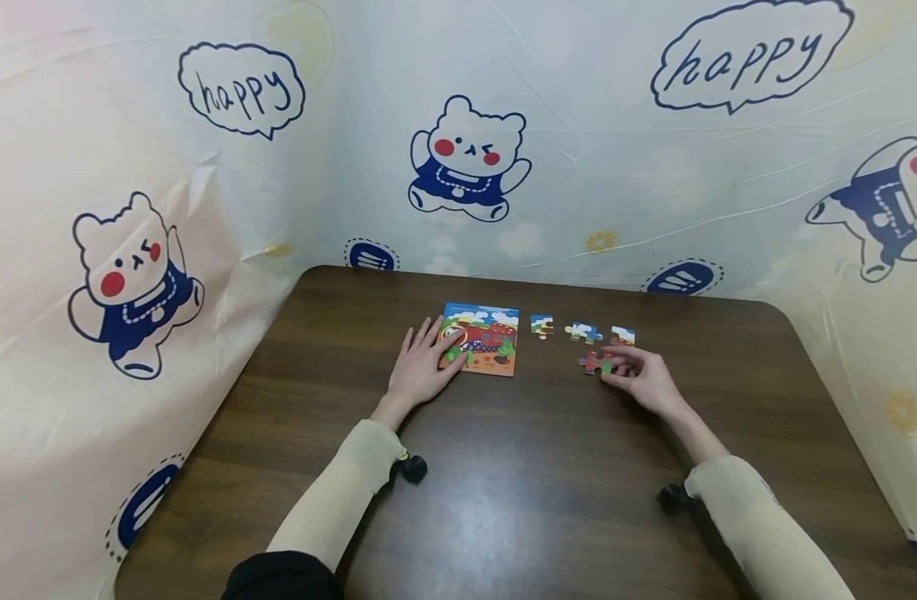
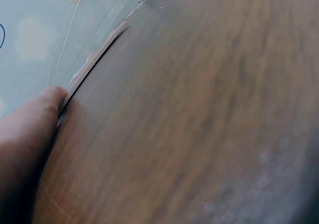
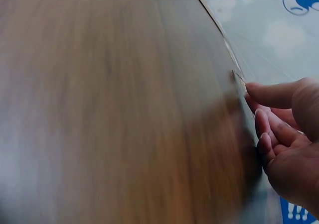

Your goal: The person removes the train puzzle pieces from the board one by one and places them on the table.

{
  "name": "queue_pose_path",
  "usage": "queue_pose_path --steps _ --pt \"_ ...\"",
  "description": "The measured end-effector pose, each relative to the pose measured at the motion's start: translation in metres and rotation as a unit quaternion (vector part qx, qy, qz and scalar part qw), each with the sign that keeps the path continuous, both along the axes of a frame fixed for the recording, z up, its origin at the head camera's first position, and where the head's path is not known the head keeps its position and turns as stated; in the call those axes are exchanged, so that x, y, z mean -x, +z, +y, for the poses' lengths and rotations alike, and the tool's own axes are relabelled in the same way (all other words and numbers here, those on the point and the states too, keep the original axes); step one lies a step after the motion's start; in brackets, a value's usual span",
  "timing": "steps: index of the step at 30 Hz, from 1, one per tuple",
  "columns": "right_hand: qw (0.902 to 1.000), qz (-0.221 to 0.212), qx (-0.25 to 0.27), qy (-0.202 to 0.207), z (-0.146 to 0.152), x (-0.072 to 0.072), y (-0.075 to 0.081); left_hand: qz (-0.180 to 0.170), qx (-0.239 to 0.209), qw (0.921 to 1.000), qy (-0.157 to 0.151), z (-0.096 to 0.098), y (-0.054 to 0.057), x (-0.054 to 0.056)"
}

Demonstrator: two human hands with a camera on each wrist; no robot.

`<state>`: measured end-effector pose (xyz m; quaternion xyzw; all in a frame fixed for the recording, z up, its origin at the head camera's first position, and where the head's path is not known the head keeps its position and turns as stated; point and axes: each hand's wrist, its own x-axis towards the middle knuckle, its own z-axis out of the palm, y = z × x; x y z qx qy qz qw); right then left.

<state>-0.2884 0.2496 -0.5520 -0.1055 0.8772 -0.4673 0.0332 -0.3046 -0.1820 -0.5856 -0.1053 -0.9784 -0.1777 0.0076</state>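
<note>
Hands lie apart. The left hand (image 1: 419, 371), flat, I judge, steadies the squarish multicoloured cardboard puzzle (image 1: 494, 337) beneath; the right hand (image 1: 644, 382) edge-pinches a red-green cardboard jigsaw piece (image 1: 592, 362), presumably baring its print.

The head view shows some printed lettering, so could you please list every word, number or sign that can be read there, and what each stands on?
"happy": left speech bubble, printed on the backdrop.
"happy": right speech bubble, same backdrop.
Blue ovals: white marks, not readable as text.
Picture board: any lettering is too small to read; the left hand covers part of the board.
Puzzle pieces: no readable lettering.
</note>
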Motion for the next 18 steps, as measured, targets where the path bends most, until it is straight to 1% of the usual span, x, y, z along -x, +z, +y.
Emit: queue_pose_path --steps 6,11,18 --pt "0.9999 -0.008 -0.015 0.001 0.023 -0.003 0.004 0.005 0.0 1.0 0.001 -0.001 0.001 0.003" --pt "0.9993 -0.019 -0.032 0.003 0.034 -0.002 0.006 0.006 -0.004 1.0 0.0 0.0 0.003 0.002" --pt "0.9988 -0.033 -0.037 0.007 0.043 -0.001 0.0 0.001 -0.008 1.0 0.0 0.001 0.002 0.0"
